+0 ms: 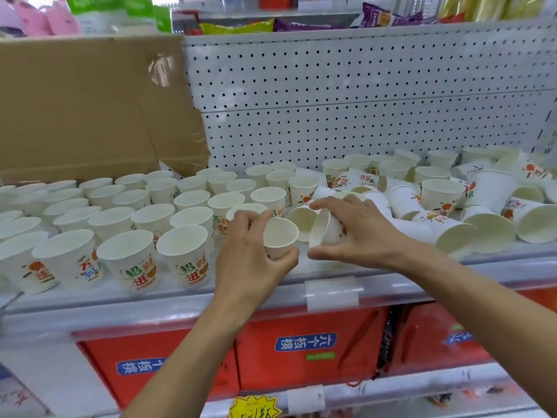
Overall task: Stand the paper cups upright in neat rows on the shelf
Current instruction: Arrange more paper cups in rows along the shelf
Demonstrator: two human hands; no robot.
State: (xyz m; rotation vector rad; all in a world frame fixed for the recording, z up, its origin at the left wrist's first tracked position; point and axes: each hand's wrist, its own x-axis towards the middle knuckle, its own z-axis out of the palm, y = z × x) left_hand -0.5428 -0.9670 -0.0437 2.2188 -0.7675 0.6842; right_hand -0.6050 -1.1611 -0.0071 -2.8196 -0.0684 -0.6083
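Several white paper cups [126,224] with orange and green print stand upright in rows on the left half of the white shelf [180,297]. My left hand [250,251] grips one upright cup [278,236] at the right end of the front row, thumb and fingers curled round it. Just to its right, my right hand [358,233] holds a tilted cup [327,229] whose mouth faces left. Further right lies a jumble of cups [452,206], some on their sides, some upright.
A brown cardboard box flap [90,110] rises behind the rows at the left. White pegboard [346,101] backs the shelf. Snack bags [241,27] sit on the shelf above. Red cartons [301,348] fill the shelf below, behind a clear label holder [331,294].
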